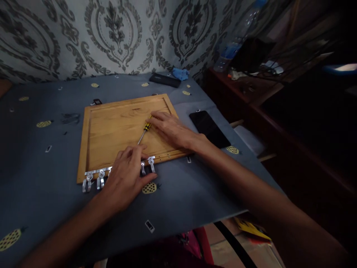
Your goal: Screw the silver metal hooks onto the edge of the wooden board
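A framed wooden board point(114, 130) lies on the table, with a row of silver metal hooks point(101, 178) along its near edge. My left hand point(125, 175) is bent over that edge among the hooks, its thumb beside the rightmost ones; what its fingers grip is hidden. My right hand point(171, 128) rests above the board, its fingers closed round the yellow-and-black handle of a screwdriver point(147, 127). The screwdriver's shaft slants down to my left fingers, which hide the tip. Small holes dot the board's edge right of the hooks.
A black phone point(210, 128) lies right of the board. Behind it are a dark oblong case point(165, 80) and a blue cloth point(180, 73). The table point(52, 208) has a grey pineapple-print cover. A plastic bottle point(227, 54) and cables stand on the brown furniture at right.
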Demonstrator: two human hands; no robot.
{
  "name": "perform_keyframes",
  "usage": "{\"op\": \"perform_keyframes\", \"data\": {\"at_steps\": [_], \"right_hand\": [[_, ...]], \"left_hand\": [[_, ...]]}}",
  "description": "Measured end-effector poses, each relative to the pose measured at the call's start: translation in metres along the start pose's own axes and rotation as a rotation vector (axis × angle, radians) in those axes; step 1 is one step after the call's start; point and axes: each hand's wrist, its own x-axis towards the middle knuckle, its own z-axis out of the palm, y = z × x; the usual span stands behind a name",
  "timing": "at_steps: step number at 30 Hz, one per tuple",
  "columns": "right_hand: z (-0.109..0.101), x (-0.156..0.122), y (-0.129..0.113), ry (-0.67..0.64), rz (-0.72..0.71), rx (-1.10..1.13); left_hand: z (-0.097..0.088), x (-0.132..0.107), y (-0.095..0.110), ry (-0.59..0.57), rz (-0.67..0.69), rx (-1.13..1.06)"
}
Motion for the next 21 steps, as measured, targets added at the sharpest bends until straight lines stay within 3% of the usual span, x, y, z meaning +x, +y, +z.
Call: {"op": "perform_keyframes", "data": {"at_steps": [7, 10, 14, 17, 21], "right_hand": [[-0.009, -0.006, 0.007, 0.019, -0.053, 0.09], [-0.016, -0.015, 0.009, 0.089, -0.021, 0.159], [-0.027, -0.032, -0.008, 0.293, 0.077, 0.293], [-0.032, -0.042, -0.033, 0.594, 0.16, 0.706], [-0.026, -0.052, -0.059, 0.75, 0.203, 0.918]], "left_hand": [[0.0, -0.001, 0.0, 0.015, 0.001, 0.012], [0.001, -0.001, 0.0, 0.006, 0.004, 0.019], [0.0, 0.0, 0.001, 0.002, 0.0, 0.029], [0.0, 0.001, 0.002, -0.005, 0.003, 0.032], [0.001, 0.0, 0.002, -0.004, -0.031, 0.049]]}}
